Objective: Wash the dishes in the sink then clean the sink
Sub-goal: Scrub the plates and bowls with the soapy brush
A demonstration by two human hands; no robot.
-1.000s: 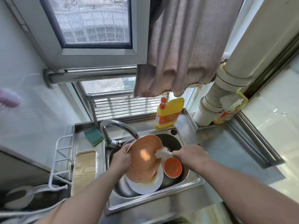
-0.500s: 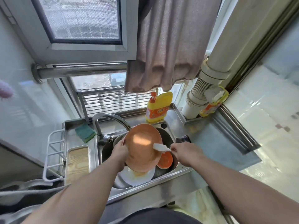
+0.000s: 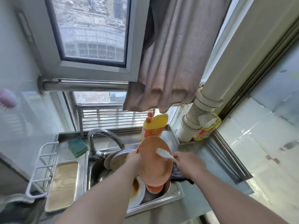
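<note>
Orange plate (image 3: 154, 160): tilted above the steel sink (image 3: 173, 197), gripped at its edge by the left hand (image 3: 134, 159).
Right hand (image 3: 188, 163): held a white brush (image 3: 164, 153) against the plate's face.

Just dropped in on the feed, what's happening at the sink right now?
A person is scrubbing dishes. The left hand grips an orange plate by its edge, tilted up over the sink, while the right hand works a white brush against the plate's face. Below wait a dirty white plate, a small orange bowl and a metal pan, all unwashed. The faucet shows no visible stream.
</note>
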